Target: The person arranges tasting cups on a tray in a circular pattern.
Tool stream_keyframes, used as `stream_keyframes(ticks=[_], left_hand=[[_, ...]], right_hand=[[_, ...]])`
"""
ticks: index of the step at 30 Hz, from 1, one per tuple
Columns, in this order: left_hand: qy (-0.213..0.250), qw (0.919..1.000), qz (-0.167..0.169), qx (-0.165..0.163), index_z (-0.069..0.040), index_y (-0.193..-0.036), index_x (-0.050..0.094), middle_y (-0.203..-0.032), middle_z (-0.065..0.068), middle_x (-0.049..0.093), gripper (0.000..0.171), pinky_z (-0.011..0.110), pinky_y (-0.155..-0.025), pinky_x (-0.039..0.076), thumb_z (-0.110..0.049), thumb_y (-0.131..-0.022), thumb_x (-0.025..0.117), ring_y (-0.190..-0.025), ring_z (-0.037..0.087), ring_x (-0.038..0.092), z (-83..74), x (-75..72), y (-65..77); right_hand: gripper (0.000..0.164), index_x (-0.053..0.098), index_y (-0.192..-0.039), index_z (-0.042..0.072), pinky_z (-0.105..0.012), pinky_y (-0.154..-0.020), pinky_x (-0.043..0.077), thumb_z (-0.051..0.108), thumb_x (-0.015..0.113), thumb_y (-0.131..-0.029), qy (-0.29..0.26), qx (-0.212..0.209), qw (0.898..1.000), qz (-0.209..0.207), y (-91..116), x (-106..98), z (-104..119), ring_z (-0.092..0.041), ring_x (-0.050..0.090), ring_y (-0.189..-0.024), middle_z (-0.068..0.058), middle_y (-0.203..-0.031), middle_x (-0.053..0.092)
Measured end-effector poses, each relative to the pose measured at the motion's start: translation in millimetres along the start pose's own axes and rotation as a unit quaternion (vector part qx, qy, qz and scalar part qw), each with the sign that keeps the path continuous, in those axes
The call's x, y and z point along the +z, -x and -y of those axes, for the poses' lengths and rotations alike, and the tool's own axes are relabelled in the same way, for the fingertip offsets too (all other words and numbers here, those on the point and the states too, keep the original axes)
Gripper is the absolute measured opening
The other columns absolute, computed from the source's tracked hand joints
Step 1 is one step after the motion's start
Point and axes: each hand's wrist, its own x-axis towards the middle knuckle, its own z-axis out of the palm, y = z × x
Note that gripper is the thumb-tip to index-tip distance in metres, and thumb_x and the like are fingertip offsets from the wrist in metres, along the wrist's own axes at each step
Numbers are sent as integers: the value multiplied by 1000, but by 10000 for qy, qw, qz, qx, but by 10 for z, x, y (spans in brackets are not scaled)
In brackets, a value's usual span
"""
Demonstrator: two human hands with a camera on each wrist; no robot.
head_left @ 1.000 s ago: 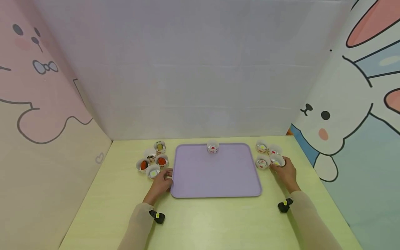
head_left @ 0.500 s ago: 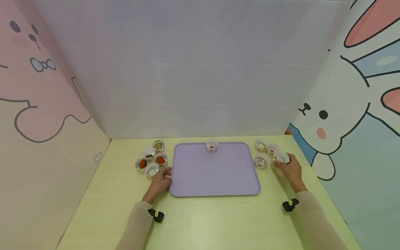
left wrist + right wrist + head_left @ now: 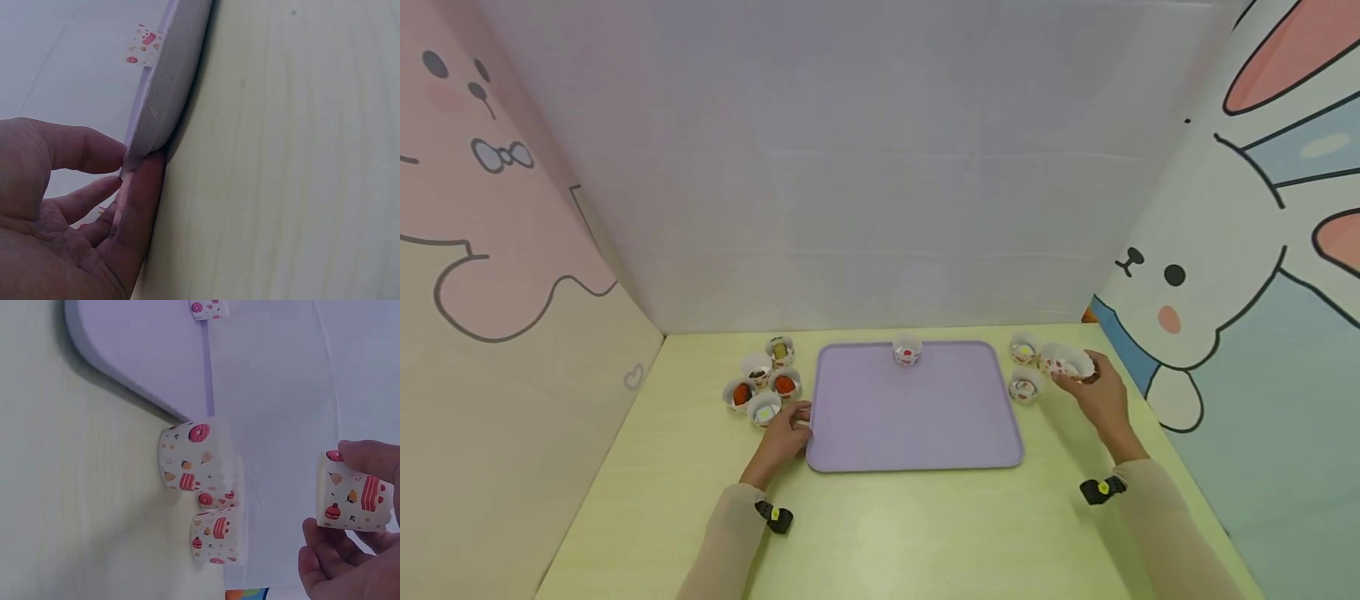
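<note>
Left hand (image 3: 781, 438) pinches left edge of tray (image 3: 915, 421), presumably steadying it; right hand (image 3: 1103, 406) grips paper cup (image 3: 351, 495) aloft near far-right corner of surface (image 3: 917, 537).

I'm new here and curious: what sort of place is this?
Probably a staged booth: a printed cartoon rabbit, a plain backdrop, and paper baking cups on and beside a lavender tray.

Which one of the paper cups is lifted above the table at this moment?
The printed paper cup in the right hand: it is held in the air, while the other visible cups stand on the table or the lavender tray.
</note>
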Motion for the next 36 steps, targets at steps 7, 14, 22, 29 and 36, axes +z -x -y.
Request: stream_keyframes(ticks=[7,14,22,29,36], left_hand=[[52,10000,-19,-73,-5,-140,50,-122,17,57,56,33,-59,54,0,-85,56,-92,20,61,-4,7,-8],[55,10000,-12,-50,-4,-140,49,-123,18,57,56,34,-60,55,1,-84,56,-94,21,61,-6,6,-7],[13,10000,-38,-11,-3,-139,50,-122,19,57,56,35,-60,55,1,-83,56,-95,22,62,-11,8,0],[52,10000,-37,-57,-4,-140,49,-123,19,57,56,35,-61,56,1,-84,56,-96,23,62,-19,8,10],[51,9999,-40,-89,-5,-140,49,-123,18,56,56,34,-62,55,1,-84,56,-96,23,61,-27,9,21]], right_hand=[[78,37,-148,6,-14,-69,43,44,69,-88,-106,-234,9997,59,20,-4,227,-27,54,-112,-21,-133,52],[74,40,-145,7,-11,-69,45,41,72,-87,-314,-389,9986,144,-5,33,426,4,51,-91,-18,-128,55],[72,40,-146,9,-19,-74,47,40,71,-88,-351,-502,9976,307,-36,165,576,-24,59,-106,-18,-130,55],[73,38,-147,11,-27,-80,49,37,72,-88,-673,-603,9948,466,-69,310,697,-36,60,-115,-19,-133,55],[77,35,-150,12,-41,-86,53,38,72,-88,-813,-638,9920,726,-111,473,808,-38,59,-118,-19,-137,52]])
